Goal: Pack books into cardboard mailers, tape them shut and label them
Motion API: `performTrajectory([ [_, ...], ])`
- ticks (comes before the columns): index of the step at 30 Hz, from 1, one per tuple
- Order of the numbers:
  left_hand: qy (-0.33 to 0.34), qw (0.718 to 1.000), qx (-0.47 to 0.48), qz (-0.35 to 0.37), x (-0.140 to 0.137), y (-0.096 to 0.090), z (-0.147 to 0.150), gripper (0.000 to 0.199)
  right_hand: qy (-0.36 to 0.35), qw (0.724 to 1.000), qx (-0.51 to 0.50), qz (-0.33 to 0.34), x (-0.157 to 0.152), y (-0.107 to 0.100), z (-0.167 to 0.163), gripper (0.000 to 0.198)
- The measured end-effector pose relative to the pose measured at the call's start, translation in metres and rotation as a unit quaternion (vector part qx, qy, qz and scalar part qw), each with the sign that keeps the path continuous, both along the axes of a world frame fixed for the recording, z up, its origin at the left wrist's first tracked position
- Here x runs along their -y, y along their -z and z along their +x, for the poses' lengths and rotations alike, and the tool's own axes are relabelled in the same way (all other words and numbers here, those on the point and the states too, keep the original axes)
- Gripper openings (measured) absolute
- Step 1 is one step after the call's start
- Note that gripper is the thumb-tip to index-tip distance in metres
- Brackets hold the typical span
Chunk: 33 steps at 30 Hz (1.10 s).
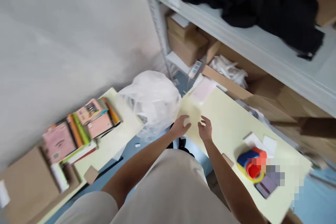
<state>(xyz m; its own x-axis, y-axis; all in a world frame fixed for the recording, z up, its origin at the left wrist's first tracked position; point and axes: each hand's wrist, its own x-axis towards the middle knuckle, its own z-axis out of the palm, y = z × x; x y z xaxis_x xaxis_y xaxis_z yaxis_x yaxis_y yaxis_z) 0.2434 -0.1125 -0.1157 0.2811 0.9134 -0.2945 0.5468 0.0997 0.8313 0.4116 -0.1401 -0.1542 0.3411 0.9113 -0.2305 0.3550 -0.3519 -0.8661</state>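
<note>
My left hand (180, 126) hovers by the left end of the pale yellow table (225, 119), fingers apart and curved, with nothing in it. Facing it across a small gap is my right hand (205, 129), also empty, its fingers spread and slightly bent over the tabletop. A large white plastic bag (154, 98), bulging, stands just left of my left hand. Beyond both hands, a pale pink sheet of paper (202, 90) lies at the table's far corner.
Tape rolls (252, 164) and a phone (265, 186) lie on the table at right. A second table (107, 150) at left carries books (81, 126) and a cardboard box (28, 185). Shelving (244, 50) holds black cloth (252, 0); cartons (186, 40) sit below.
</note>
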Motion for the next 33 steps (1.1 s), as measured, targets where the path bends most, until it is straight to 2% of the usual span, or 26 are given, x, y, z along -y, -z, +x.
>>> performTrajectory([
  [6, -0.183, 0.98, 0.031, -0.076, 0.107, -0.038, -0.087, 0.036, -0.178, 0.983, -0.032, 0.029, 0.015, -0.038, -0.057, 0.033],
  [9, -0.304, 0.948, 0.025, -0.089, 0.158, -0.049, -0.13, 0.039, -0.293, 0.954, -0.052, 0.04, 0.02, -0.053, -0.089, 0.028],
  [13, -0.438, 0.895, 0.016, -0.082, 0.214, -0.052, -0.175, 0.044, -0.419, 0.903, -0.079, 0.058, 0.027, -0.061, -0.133, 0.022],
  [17, -0.517, 0.854, 0.013, -0.063, 0.256, -0.05, -0.213, 0.044, -0.504, 0.859, -0.076, 0.045, 0.039, -0.063, -0.19, 0.022],
  [20, -0.579, 0.814, 0.02, -0.048, 0.282, -0.046, -0.245, 0.041, -0.58, 0.812, -0.062, 0.029, 0.056, -0.066, -0.247, 0.021],
  [25, -0.714, 0.697, 0.058, -0.034, 0.336, -0.034, -0.325, 0.035, -0.69, 0.723, -0.036, 0.017, 0.106, -0.07, -0.362, 0.02],
  [29, -0.768, 0.634, 0.076, -0.047, 0.386, -0.012, -0.406, 0.04, -0.75, 0.661, -0.034, -0.024, 0.156, -0.061, -0.461, 0.02],
  [31, -0.782, 0.614, 0.087, -0.056, 0.405, 0.001, -0.445, 0.046, -0.755, 0.652, -0.05, -0.058, 0.179, -0.052, -0.51, 0.022],
  [33, -0.787, 0.609, 0.083, -0.056, 0.418, 0.014, -0.477, 0.052, -0.741, 0.663, -0.058, -0.086, 0.199, -0.04, -0.555, 0.025],
])
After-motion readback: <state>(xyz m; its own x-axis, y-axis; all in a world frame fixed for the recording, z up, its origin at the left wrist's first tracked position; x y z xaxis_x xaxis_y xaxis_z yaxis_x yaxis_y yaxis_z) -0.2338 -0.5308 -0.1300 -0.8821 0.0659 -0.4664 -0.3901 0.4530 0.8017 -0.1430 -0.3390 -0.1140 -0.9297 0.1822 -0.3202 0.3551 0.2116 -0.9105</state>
